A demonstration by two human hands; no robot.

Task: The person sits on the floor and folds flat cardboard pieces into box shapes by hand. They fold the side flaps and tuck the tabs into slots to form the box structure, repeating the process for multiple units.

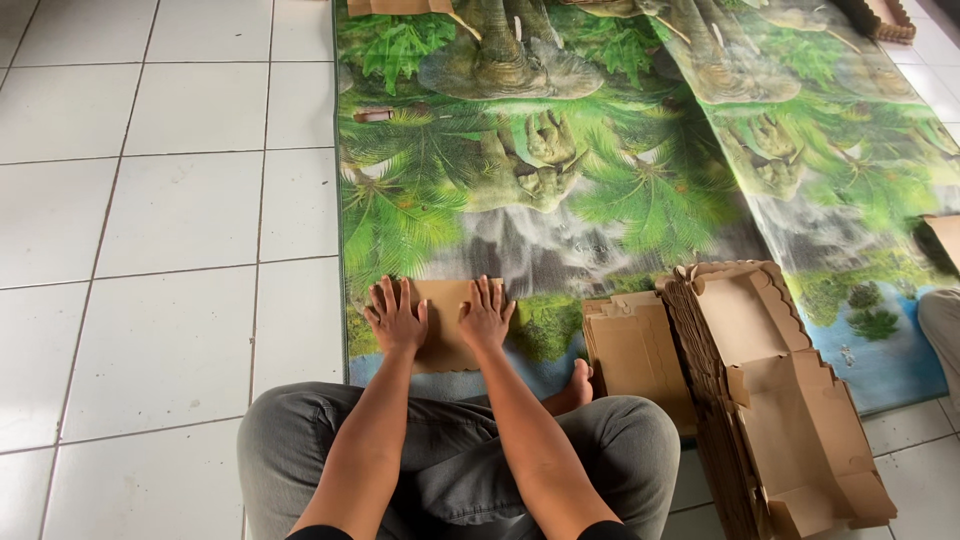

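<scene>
A person sits cross-legged on the white tile floor (150, 200), at the edge of a mat (560, 180) with green palm trees and dinosaurs printed on it. Both hands press down flat on a small brown cardboard piece (443, 325) that lies on the mat, just in front of the knees.

The left hand (395, 318) lies on the 9 o'clock end of the cardboard, fingers spread wide and flat. The right hand (486, 315) lies on the 3 o'clock side, also flat with fingers spread. The two hands are a little apart. Neither one grips anything; the palms just push down.

At 3 o'clock from the hands sits a low pile of flat cardboard sheets (640, 350). Further on toward 4 o'clock stands a tall stack of flat box blanks (770, 400) with wavy cut edges and flaps. A bare foot (578, 388) peeks out between the knee and the low pile.

The cardboard looks thin and light. I think it is stiff enough to keep its shape, but it will bend along its fold lines and may crease if pushed hard. It looks dry and not slippery. The outer edges, at 9 and 3 o'clock, seem the best places to take hold
</scene>
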